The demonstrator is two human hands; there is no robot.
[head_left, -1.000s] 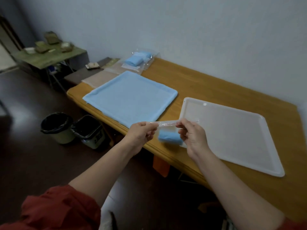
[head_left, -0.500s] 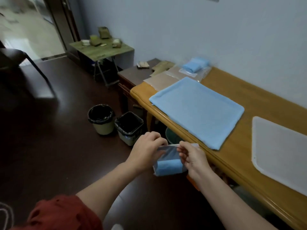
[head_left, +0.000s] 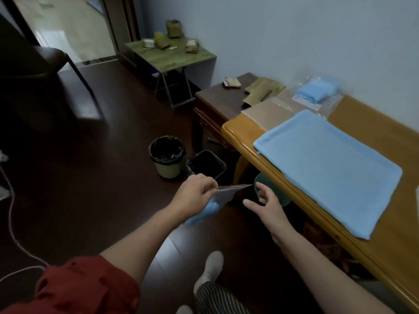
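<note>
My left hand (head_left: 196, 194) pinches the top edge of a clear plastic bag (head_left: 226, 193) that hangs over the dark floor, left of the table. A folded blue cloth (head_left: 205, 213) sits in the bottom of that bag. My right hand (head_left: 267, 203) is just to the right of the bag, fingers spread and holding nothing, not touching it. A large blue cloth (head_left: 326, 168) lies spread flat on the wooden table (head_left: 385, 259) at the right.
Two bins stand on the floor ahead of my hands: a round one (head_left: 167, 159) and a square one (head_left: 206, 165). A teal bowl (head_left: 269, 189) sits under the table edge. More bagged blue cloths (head_left: 316, 92) lie at the table's far end. A small green table (head_left: 170, 56) stands behind.
My right hand has let go of the bag and opened. The left hand now holds the bag alone, and the view has swung further left, away from the white tray.
</note>
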